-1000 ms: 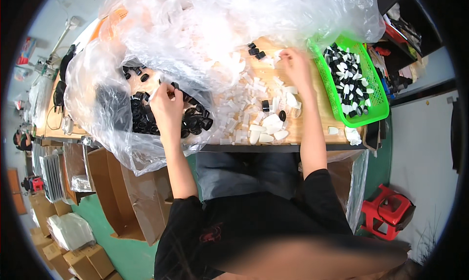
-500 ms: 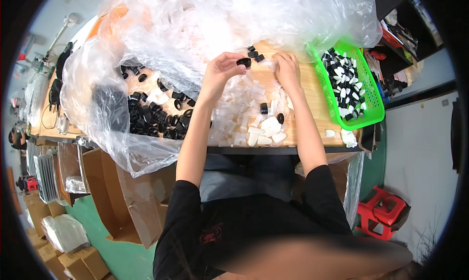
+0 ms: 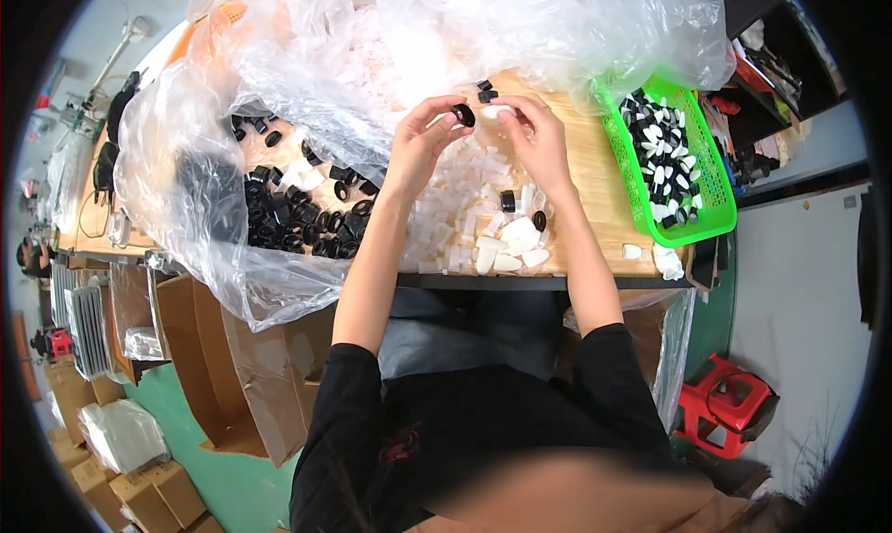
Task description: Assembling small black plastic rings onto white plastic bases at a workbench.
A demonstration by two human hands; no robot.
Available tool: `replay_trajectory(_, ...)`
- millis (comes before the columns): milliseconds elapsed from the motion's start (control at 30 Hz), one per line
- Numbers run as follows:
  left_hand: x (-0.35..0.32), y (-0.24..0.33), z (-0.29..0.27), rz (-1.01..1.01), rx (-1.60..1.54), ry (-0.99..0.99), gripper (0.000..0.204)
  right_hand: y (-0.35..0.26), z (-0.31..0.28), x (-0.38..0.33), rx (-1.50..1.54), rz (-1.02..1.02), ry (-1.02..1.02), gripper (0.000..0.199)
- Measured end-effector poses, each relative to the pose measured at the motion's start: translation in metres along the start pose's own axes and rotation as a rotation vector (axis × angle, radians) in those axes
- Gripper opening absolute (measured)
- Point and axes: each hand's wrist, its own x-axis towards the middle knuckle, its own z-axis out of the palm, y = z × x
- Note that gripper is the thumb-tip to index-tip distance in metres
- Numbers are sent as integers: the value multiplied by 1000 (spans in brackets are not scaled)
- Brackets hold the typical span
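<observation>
Between the fingertips of my left hand (image 3: 417,149) is a black ring-shaped cap (image 3: 464,116), its opening tilted toward the right. My right hand (image 3: 543,141) pinches a white oval piece (image 3: 496,112) close to the cap, with a small gap between the two. Below my hands lies a spread of translucent plastic pieces (image 3: 465,175). White oval pieces (image 3: 507,245) are gathered near the table's front edge, with a few black caps among them. To the left, many loose black caps (image 3: 307,222) lie inside an opened clear bag.
A green basket (image 3: 637,194) of black-and-white pieces stands at the right of the wooden table (image 3: 595,175). Large clear plastic bags (image 3: 576,31) cover the back and left. An open cardboard box (image 3: 209,366) is under the table; a red stool (image 3: 725,403) stands at right.
My right hand has come left and toward me, bringing a white oval piece next to the cap. My left hand has turned the black cap more upright.
</observation>
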Motion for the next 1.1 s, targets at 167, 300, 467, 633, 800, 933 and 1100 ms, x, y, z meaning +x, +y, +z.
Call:
replay_trajectory(167, -3, -2, 3, 39, -17, -2, 22, -22, 14, -9, 101, -155, 196, 17)
replay_trajectory(300, -4, -2, 5, 51, 8, -24, 23, -24, 16, -11, 28, -175, 173, 17)
replay_trajectory(467, -4, 0, 9, 18, 72, -52, 24, -22, 19, -10, 20, -212, 180, 13)
replay_trajectory(633, -5, -2, 10, 66, 122, -33, 26, -19, 20, -9, -30, -243, 209, 14)
replay_trajectory(800, -5, -6, 9, 83, 198, -27, 29, -14, 22, -9, 21, -221, 195, 24)
replay_trajectory(933, -7, -5, 7, 117, 267, -21, 32, -22, 19, -10, 123, -28, 105, 31)
replay_trajectory(1100, -6, 0, 11, 153, 232, -25, 33, -20, 15, -11, 408, 105, 47, 43)
